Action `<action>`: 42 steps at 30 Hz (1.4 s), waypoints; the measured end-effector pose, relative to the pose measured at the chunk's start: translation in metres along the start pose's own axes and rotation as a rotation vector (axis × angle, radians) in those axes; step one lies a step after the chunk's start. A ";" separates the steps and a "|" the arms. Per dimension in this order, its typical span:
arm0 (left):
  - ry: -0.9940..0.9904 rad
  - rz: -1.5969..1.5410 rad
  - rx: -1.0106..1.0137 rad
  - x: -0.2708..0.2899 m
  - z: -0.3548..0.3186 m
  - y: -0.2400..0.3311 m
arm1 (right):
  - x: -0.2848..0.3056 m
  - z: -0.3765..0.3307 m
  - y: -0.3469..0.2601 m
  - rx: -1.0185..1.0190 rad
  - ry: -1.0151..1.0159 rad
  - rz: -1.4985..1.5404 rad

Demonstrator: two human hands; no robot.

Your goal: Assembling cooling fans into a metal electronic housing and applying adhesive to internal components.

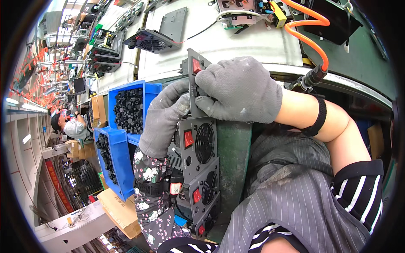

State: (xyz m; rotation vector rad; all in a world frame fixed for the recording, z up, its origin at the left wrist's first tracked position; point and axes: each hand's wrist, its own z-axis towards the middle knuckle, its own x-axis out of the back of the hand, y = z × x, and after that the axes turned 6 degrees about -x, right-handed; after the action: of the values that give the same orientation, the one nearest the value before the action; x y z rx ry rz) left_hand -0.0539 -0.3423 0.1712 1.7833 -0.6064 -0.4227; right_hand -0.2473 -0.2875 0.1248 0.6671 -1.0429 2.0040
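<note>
Both my hands wear grey gloves and meet at an upright grey metal end panel with a red rocker switch near its top. From behind and the left, my left hand grips the panel's edge. My right hand is closed against the front face, its fingertips pinched near the middle; whatever they hold is hidden. Directly below stands a row of similar grey panels with red switches and round black fan grilles.
Left of my hands, two blue bins hold small black plastic parts. Across the pale bench lie a fan unit and circuit assemblies. An orange coiled hose hangs at right. A co-worker is far left.
</note>
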 end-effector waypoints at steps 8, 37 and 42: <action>-0.006 0.045 -0.080 0.004 0.002 -0.004 | -0.001 0.005 0.007 0.088 0.036 -0.010; -0.060 0.350 -0.240 0.001 0.000 0.008 | -0.018 0.001 -0.010 -0.546 -0.220 0.741; -0.092 0.282 -0.216 0.002 0.005 0.005 | -0.008 -0.008 0.001 -0.147 0.018 0.164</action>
State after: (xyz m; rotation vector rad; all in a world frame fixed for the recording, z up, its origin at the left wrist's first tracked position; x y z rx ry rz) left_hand -0.0563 -0.3485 0.1748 1.4543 -0.8327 -0.3619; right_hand -0.2448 -0.2841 0.1141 0.4979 -1.2558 2.0433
